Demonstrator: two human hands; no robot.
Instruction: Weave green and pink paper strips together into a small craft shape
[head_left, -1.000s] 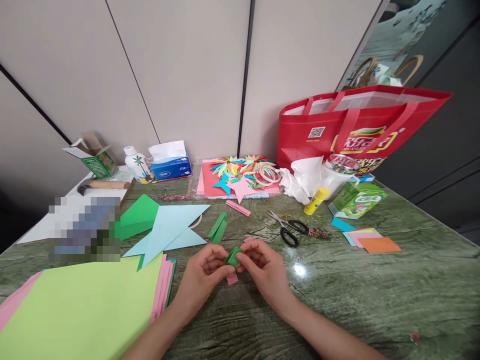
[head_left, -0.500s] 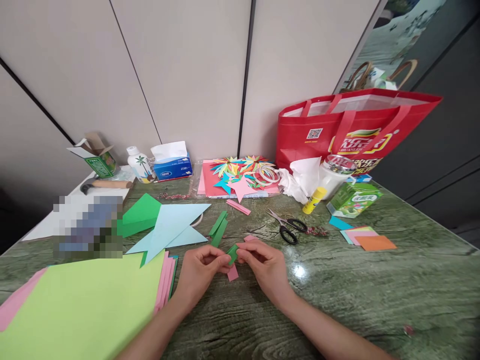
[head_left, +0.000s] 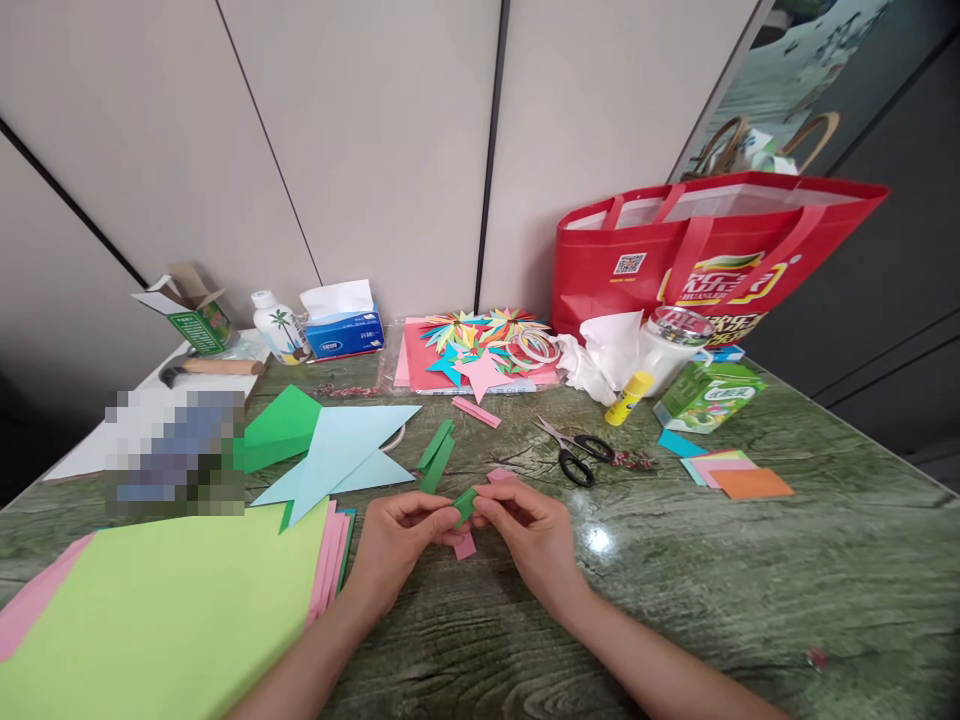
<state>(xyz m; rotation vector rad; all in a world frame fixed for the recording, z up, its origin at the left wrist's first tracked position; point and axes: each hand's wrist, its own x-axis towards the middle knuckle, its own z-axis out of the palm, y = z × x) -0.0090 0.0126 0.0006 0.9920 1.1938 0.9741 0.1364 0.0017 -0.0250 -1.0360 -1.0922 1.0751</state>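
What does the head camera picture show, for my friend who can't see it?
The left hand and right hand pinch a small folded green paper together over a green table. Big paper sheets lie to the left, scissors behind the hands, and a red bag stands at the back.
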